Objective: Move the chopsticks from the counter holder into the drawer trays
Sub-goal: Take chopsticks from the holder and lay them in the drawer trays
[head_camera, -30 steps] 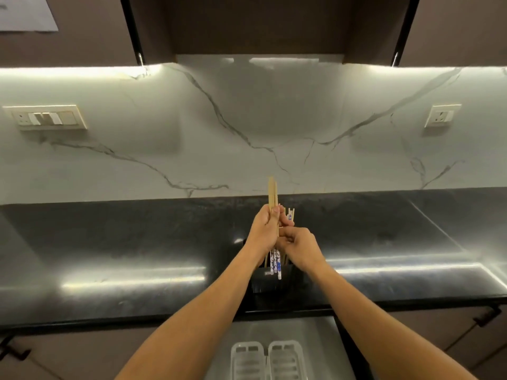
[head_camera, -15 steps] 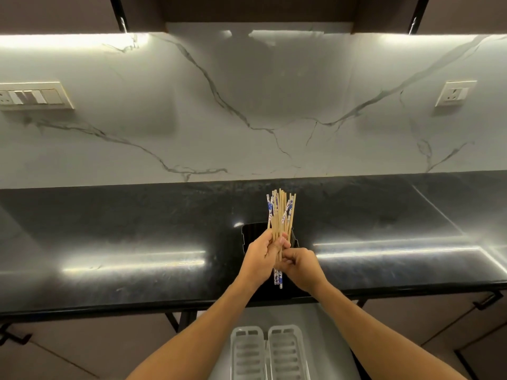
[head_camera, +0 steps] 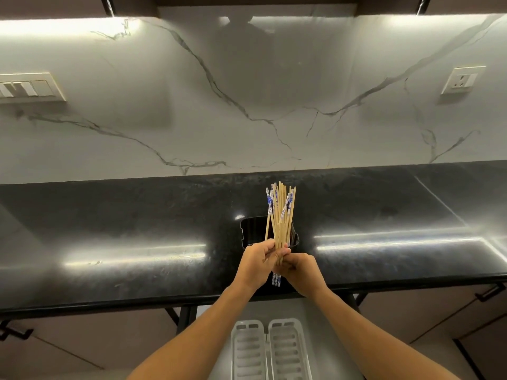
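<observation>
A bundle of several chopsticks (head_camera: pixel 280 212), plain wood and some with blue-and-white patterned ends, is held upright above the black holder (head_camera: pixel 252 230) on the dark counter. My left hand (head_camera: pixel 259 263) and my right hand (head_camera: pixel 303 271) both grip the lower part of the bundle, close together. A few patterned tips stick out below the hands. Below the counter edge, two white slotted trays (head_camera: pixel 271 349) lie side by side in the open drawer.
The black glossy counter (head_camera: pixel 137 242) runs the full width, backed by a white marble wall. A switch panel (head_camera: pixel 27 87) is on the left and a socket (head_camera: pixel 462 82) on the right. Cabinet handles (head_camera: pixel 16 331) flank the drawer.
The chopsticks have been lifted out of the holder and now fan out above it. The view has tilted down, showing more of the drawer trays.
</observation>
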